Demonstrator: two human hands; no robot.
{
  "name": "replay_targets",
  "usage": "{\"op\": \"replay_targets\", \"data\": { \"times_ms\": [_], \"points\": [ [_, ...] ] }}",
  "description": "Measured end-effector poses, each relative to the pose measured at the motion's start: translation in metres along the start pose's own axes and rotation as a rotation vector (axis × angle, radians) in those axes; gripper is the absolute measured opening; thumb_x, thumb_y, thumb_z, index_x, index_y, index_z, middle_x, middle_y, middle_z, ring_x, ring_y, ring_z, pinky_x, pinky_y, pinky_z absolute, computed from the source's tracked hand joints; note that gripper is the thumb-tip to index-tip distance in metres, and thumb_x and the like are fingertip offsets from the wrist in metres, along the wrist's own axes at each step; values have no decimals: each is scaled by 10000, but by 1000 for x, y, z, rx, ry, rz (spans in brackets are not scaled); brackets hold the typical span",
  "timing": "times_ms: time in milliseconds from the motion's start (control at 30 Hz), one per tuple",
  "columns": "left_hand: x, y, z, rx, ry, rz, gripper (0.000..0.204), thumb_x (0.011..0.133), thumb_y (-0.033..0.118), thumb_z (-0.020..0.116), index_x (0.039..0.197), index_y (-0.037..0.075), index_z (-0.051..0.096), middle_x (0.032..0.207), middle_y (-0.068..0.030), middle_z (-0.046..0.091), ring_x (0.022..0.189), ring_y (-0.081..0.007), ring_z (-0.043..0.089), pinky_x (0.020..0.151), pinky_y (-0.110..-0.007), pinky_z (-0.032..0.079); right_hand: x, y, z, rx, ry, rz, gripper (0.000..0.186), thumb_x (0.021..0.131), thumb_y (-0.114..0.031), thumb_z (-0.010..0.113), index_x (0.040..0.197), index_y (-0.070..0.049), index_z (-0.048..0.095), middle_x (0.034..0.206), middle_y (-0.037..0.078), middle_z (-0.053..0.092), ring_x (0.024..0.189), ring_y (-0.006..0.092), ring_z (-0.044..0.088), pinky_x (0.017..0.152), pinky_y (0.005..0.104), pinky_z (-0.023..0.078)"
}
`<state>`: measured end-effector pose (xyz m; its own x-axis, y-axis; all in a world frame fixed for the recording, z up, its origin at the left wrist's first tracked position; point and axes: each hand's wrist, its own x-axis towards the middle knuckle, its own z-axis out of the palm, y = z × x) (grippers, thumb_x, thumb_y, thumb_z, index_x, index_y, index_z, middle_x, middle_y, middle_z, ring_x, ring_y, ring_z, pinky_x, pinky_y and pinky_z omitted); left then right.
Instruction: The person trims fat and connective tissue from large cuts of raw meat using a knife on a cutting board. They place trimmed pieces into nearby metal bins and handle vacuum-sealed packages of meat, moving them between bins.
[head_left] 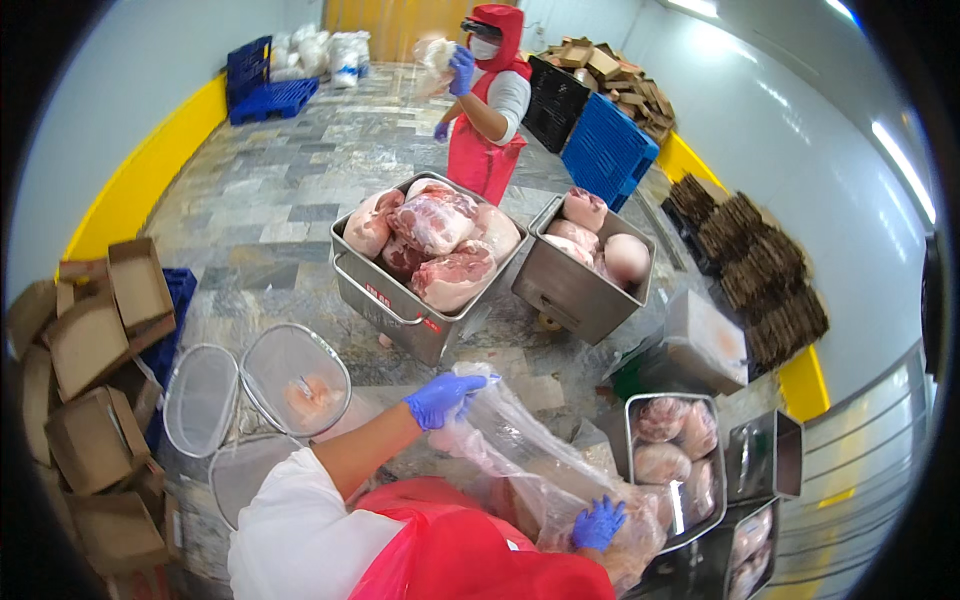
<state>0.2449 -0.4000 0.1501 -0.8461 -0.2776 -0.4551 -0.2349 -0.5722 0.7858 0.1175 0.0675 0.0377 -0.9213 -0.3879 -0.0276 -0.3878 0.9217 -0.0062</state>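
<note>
Head view, looking down over the person's red apron [450,555] and white sleeve [300,530]. The left hand [440,398], in a blue glove, is raised in the near centre with its fingers closed on the upper edge of a clear plastic bag [530,450]; the right hand [598,523], also blue-gloved, lies lower and to the right, gripping the same bag near its bottom. The two hands are well apart, with the bag stretched slantwise between them, and pale meat shows through the plastic beside the right hand. Just beyond the left hand stands a large steel tub [395,300] heaped with pink cuts of meat [435,235]; to its right, a second steel tub [575,290] holds several more pieces. At near right, a steel tray [632,470] contains bagged cuts, next to an open steel box [770,455]. At near left, round mesh-covered bins [295,378] stand on the stone floor [260,210], and flattened cardboard boxes [95,340] are stacked further left, at the wall. In the far centre, a co-worker [490,100] in a red apron and blue gloves lifts another bag at head height. Blue pallets [605,150] lean at far right, with another blue pallet [270,98] lying at far left.
</note>
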Motion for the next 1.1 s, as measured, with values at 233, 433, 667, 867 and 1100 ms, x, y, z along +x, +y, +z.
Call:
{"op": "replay_targets", "data": {
  "times_ms": [233, 433, 667, 867, 1100],
  "points": [
    [-2, -25, -39, -54, -41, 3, 267, 1002, 328, 633, 1188, 170, 741, 754, 78, 556, 619, -47, 461, 539, -239, 366, 14, 51, 5, 3, 108, -203, 204, 913, -284, 664, 864, -86, 672, 924, 220, 702, 1014, 458, 622, 896, 553, 467],
    [2, -30, -40, -134, -167, 65, 288, 982, 254, 652, 1205, 82, 711, 1065, -9, 697, 926, -134, 632, 834, -313, 528, -41, 66, -17, -67, 199, 37, 252, 929, -274, 626, 750, -105, 573, 664, 204, 596, 539, 439, 544, 543, 536, 452],
    [7, -16, -26, -120, -69, 22, 284, 973, 214, 658, 1214, 73, 710, 1094, -7, 701, 996, -131, 627, 892, -319, 514, -53, 58, -8, -79, 121, 119, 182, 911, -243, 610, 778, -124, 573, 653, 167, 561, 515, 396, 527, 510, 516, 441],
    [57, -28, -9, -196, -236, 163, 275, 968, 221, 660, 1193, 75, 722, 1066, 7, 694, 952, -116, 602, 847, -299, 495, -71, 44, -11, -63, 84, 139, 139, 900, -222, 598, 800, -129, 572, 684, 157, 554, 542, 370, 539, 508, 502, 445],
    [63, -26, 55, 130, -240, -9, 285, 957, 295, 695, 1140, 82, 743, 973, 30, 680, 801, -82, 560, 680, -269, 440, -193, 27, 23, -9, -58, 275, 89, 888, -197, 583, 825, -135, 571, 721, 146, 545, 572, 339, 552, 506, 486, 449]
  ]
}}
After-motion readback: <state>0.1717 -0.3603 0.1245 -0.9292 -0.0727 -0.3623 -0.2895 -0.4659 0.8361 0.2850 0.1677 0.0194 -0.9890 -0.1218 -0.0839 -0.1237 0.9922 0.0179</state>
